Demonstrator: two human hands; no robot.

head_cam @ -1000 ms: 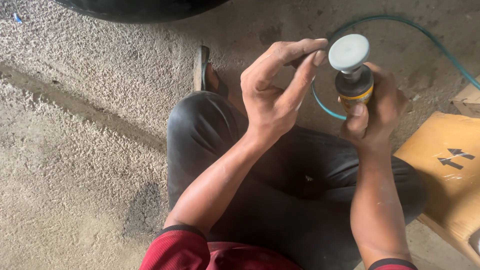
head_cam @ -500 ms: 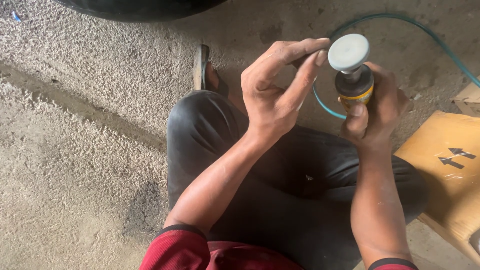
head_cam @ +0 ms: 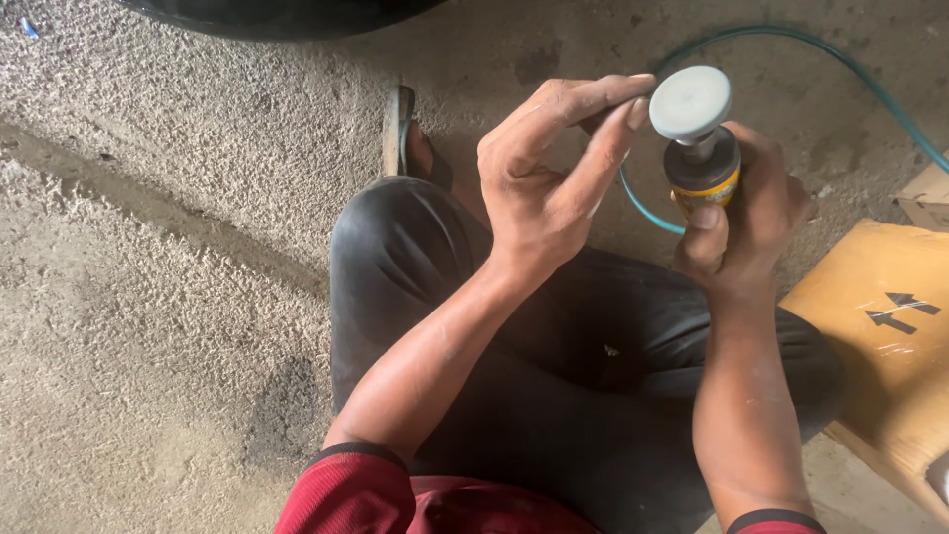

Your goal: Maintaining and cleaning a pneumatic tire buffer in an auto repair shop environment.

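My right hand (head_cam: 743,213) grips a small black and yellow air tool (head_cam: 702,166) upright, with its round pale grey pad (head_cam: 690,103) facing up towards me. My left hand (head_cam: 554,168) is raised beside it, fingers bent, and its fingertips touch the left edge of the pad. A teal air hose (head_cam: 791,42) runs from behind the tool across the floor to the right. I sit cross-legged in black trousers (head_cam: 554,376).
Rough concrete floor (head_cam: 168,247) lies to the left. A dark tyre edge (head_cam: 277,15) is at the top. A sandal (head_cam: 400,133) is on my foot. A tan cardboard box (head_cam: 890,336) with black arrows sits at the right.
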